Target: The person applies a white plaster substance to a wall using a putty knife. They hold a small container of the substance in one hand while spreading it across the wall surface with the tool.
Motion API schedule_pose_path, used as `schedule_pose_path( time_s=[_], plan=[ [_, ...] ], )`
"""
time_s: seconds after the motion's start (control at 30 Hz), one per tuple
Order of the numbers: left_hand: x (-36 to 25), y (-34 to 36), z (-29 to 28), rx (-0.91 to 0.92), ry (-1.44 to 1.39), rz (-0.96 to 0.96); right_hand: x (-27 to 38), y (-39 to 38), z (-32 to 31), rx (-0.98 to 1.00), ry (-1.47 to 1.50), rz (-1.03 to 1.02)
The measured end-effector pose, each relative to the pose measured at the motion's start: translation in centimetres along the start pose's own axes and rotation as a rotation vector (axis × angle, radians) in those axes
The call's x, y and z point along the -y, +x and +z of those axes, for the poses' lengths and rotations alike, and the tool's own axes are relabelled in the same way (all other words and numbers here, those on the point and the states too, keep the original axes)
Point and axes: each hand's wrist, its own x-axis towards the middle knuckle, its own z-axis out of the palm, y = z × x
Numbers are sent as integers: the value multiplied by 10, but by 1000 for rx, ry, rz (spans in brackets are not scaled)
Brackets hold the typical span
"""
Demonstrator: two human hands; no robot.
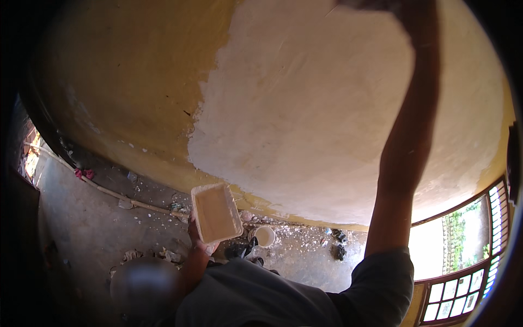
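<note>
My left hand [194,233] holds a shallow rectangular tub [215,213] from its lower left side. The tub is pale and smeared along the rim, with a thin beige layer inside. High up, my right hand [400,6] reaches to the top of the wall, at the frame's upper edge. It is dark, blurred and partly cut off, so its fingers and anything in them cannot be made out. The wall [305,120] beside it bears a broad pale coat with a ragged left border. Ochre yellow paint [136,71] shows to the left of that border.
Below the wall stands a white bucket [265,236], with dark plastic bags [339,246] farther right. A long pole [122,197] lies along the wall's foot at left. Pale flakes and debris are scattered over the grey floor [81,201]. At right is a barred window [463,289].
</note>
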Motion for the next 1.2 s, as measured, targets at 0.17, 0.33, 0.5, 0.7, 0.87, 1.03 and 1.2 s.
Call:
schedule_pose_path(
  time_s=[0.17,0.33,0.5,0.7,0.87,1.03,1.2],
  plan=[
    [-7,-2,-10,6,-30,11,35,-135,167,342,-190,285],
    [1,1,-5,-2,-18,-33,11,-189,175,141,-124,590],
    [1,2,-17,-136,11,-68,7,-203,78,-768,206,732],
    [2,3,-15,-115,17,-78,20,-127,154,-43,-78,499],
    [2,6,-15,-100,17,-83,-25,-181,55,-649,322,804],
    [6,6,-18,-86,8,-106,36,-243,137,-353,100,748],
    [2,6,-16,-74,10,-97,44,-249,231,308,-192,545]
  ],
)
